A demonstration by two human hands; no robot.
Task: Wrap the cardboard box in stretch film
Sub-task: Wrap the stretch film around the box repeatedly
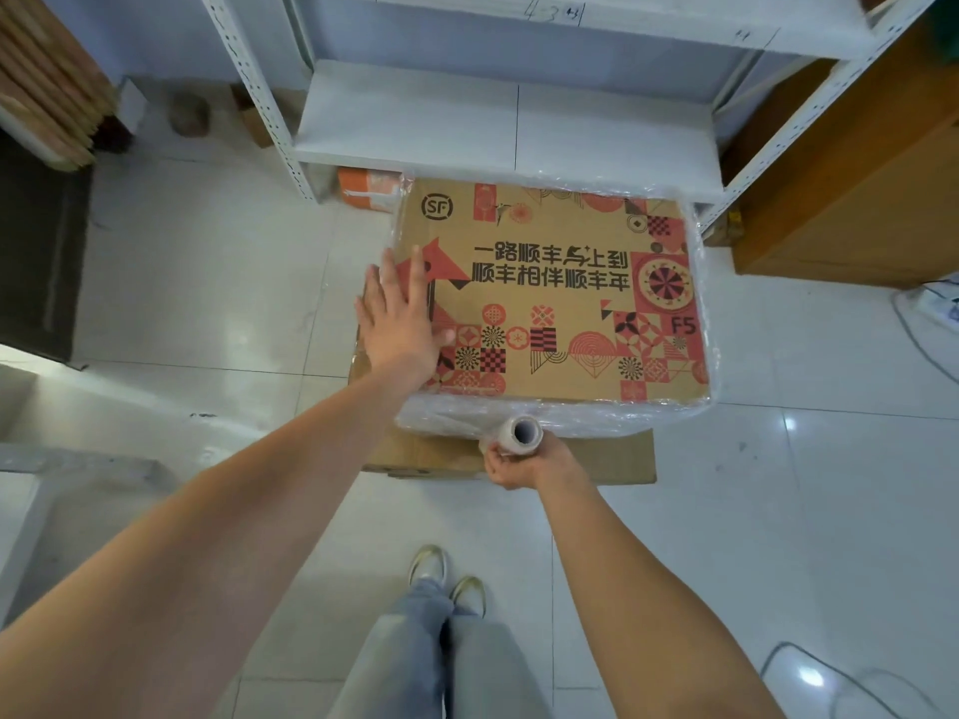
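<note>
A brown cardboard box with red and black prints and an SF logo lies flat in front of me, resting on a plain cardboard piece. Clear stretch film covers its sides and near edge. My left hand presses flat, fingers spread, on the box's left top edge. My right hand grips a stretch film roll at the box's near side, its hollow core facing me, film running from it onto the box.
A white metal shelf rack stands just behind the box, its upright posts at left and right. A wooden cabinet is at the right, cables on the tiled floor, my feet below.
</note>
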